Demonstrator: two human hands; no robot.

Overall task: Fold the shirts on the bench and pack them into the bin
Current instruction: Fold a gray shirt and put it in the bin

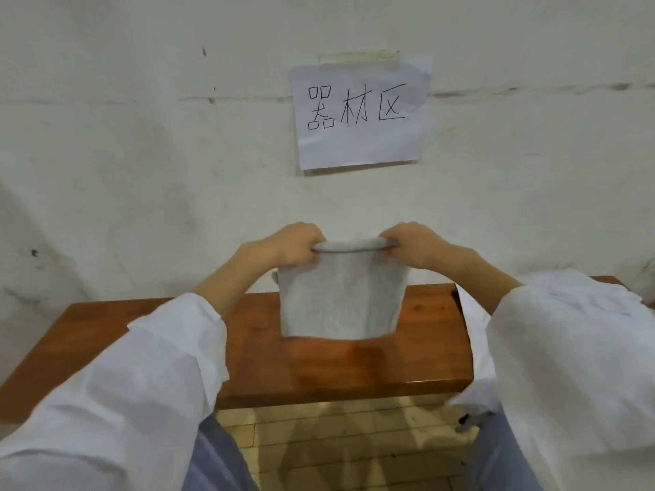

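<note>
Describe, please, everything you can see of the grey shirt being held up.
The grey shirt is pale heathered grey, seemingly soft knit, folded into a narrow panel. It hangs upright over the wooden bench, lower edge level. The left hand and right hand each grip an upper corner, stretching the rolled top edge between them. Whether it touches the bench is unclear.

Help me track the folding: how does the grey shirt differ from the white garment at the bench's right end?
The grey shirt is held up over the bench by the left hand and right hand; the white garment lies on it. The grey shirt hangs as a neat rectangle; the white garment is rumpled, spilling over the front edge. Both are plain fabric.
</note>
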